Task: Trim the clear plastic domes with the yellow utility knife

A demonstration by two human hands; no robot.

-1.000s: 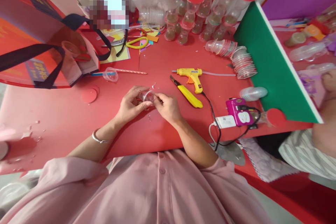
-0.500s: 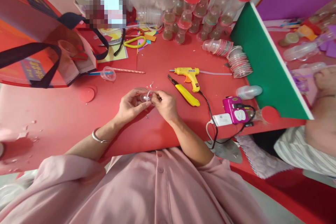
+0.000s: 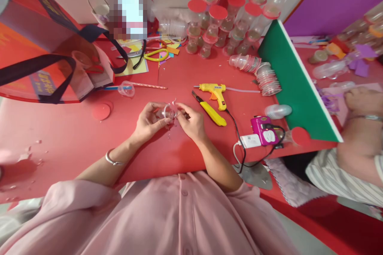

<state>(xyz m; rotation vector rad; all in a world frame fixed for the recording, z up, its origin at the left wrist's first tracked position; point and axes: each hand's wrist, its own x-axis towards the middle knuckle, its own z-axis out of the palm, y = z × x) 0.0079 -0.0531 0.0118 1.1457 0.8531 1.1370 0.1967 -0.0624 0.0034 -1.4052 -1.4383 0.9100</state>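
My left hand (image 3: 147,122) is closed around a small clear plastic cup (image 3: 166,112), tilted with its rim towards the right. Thumb and fingers of my right hand (image 3: 192,122) are pinched together close by the cup's rim; whatever sits between those fingertips is too small to make out. Small pale scraps (image 3: 173,102) lie on the red table (image 3: 119,139) around the hands. To the right of them rest a yellow utility knife (image 3: 211,110) and a yellow hot glue gun (image 3: 214,91) with a glue stick out of its back.
Hourglass-shaped cup stacks with red lids (image 3: 218,12) stand at the back. Cup stacks (image 3: 267,79) lie beside a green divider (image 3: 295,75). A purple power adapter (image 3: 265,130) sits front right. Scissors (image 3: 157,53) and a red bag (image 3: 18,75) are left. A co-worker's arm (image 3: 363,127) is far right.
My right fingertips have drawn slightly away from the cup's rim, and the cup has turned a little in my left hand. The whole view has shifted slightly.
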